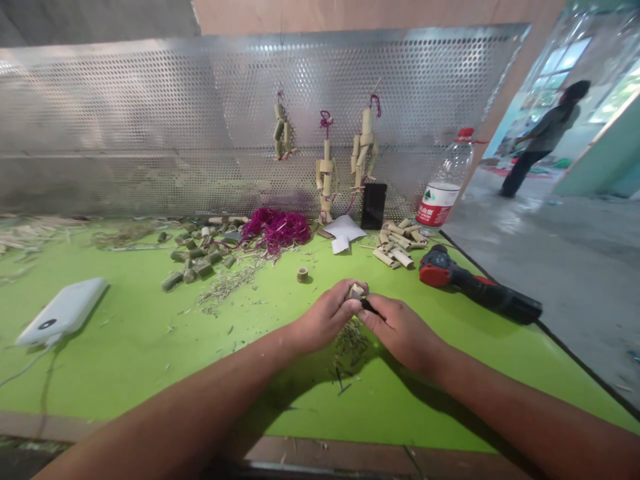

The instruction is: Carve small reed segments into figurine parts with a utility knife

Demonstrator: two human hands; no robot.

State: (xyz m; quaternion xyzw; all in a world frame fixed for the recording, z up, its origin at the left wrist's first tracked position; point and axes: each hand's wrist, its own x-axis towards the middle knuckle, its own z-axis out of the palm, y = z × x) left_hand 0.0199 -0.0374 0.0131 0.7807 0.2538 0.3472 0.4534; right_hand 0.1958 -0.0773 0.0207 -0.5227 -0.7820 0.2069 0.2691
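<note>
Fingers of my left hand point(323, 320) are closed around a short pale bamboo piece point(355, 291). Against it, my right hand point(410, 333) grips a small black-handled tool point(369, 306); its blade or tip is hidden, so its kind is unclear. Both hands touch or nearly touch over the green tabletop point(200, 360). Just below them lies a heap of thin shavings point(351, 341). A short bamboo ring point(303, 275) stands alone a little beyond my left hand.
Green bamboo pieces point(195, 259), purple string point(277, 230) and pale tubes point(399, 241) line the back. Bamboo figures point(326, 177) hang on perforated metal point(175, 133). A cordless power tool point(480, 283), bottle point(444, 190) and phone point(373, 206) stand right; a power bank point(65, 312) left. A person point(547, 137) stands beyond.
</note>
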